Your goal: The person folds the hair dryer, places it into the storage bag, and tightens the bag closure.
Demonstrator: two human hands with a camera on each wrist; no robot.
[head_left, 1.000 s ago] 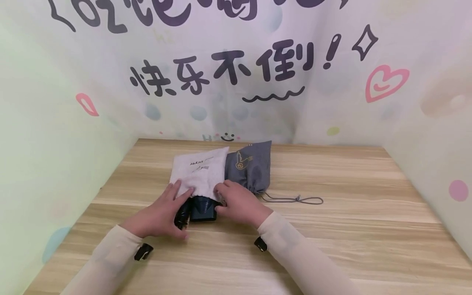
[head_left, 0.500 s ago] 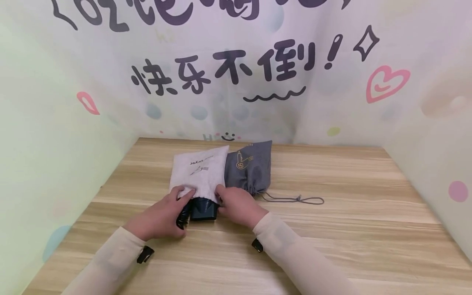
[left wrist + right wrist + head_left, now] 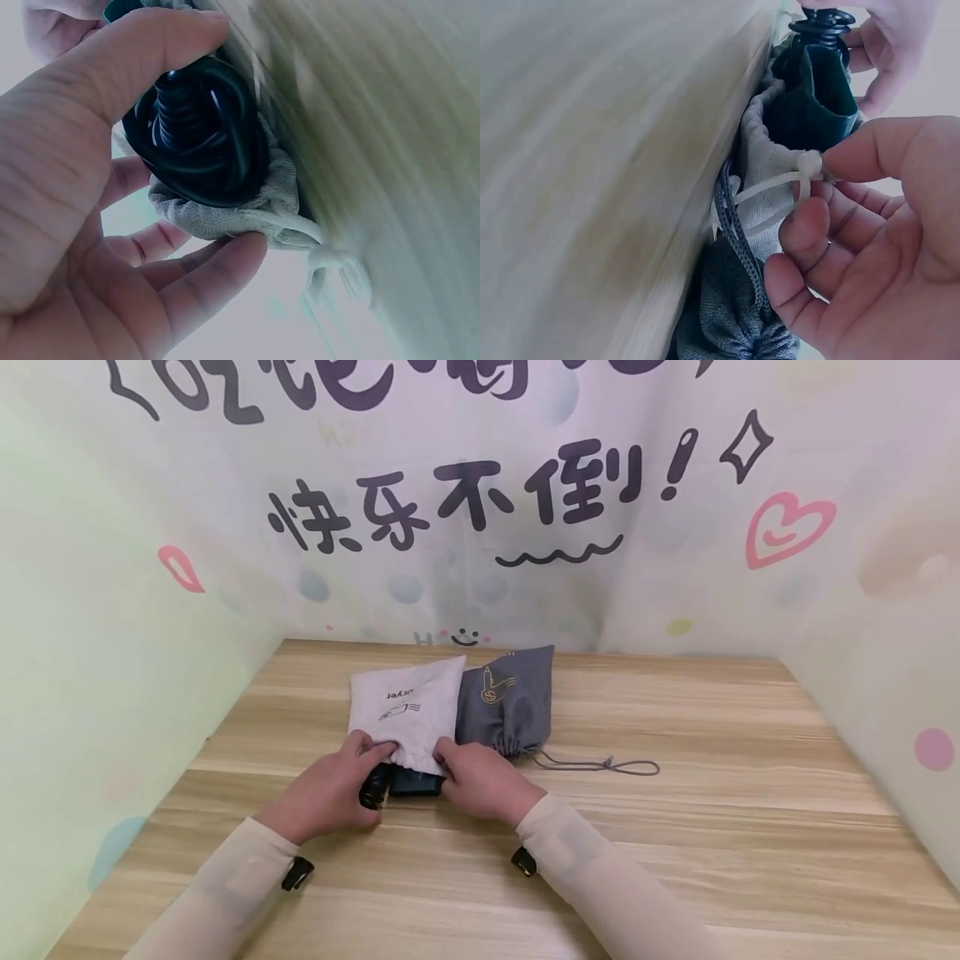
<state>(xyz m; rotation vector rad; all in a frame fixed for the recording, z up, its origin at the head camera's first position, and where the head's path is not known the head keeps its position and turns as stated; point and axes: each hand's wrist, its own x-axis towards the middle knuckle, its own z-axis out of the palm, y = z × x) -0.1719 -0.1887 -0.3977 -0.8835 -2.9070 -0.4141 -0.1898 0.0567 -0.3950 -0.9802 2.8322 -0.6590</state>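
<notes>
A light drawstring bag (image 3: 412, 702) printed "Dryer" lies on the table, its mouth toward me. Out of the mouth show the dark green, flat, open-ended nozzle of a hair dryer (image 3: 415, 783) and its coiled black cord (image 3: 199, 135); the bag hides the rest. My left hand (image 3: 322, 793) holds the cord at the bag's left, thumb over the coil and fingers along the bag's rim. My right hand (image 3: 486, 783) pinches the right side of the mouth, beside the knot of the white drawstring (image 3: 808, 163).
A dark grey drawstring bag (image 3: 517, 697) with a gold hair-dryer print lies against the light bag's right side. Its grey cord (image 3: 633, 767) trails right across the wooden table (image 3: 697, 827). A printed fabric backdrop (image 3: 525, 602) stands behind.
The bag's mouth has come forward over the nozzle, so less of it shows, and the cord sits deeper. My left fingers have slid back from the bag's top to its rim.
</notes>
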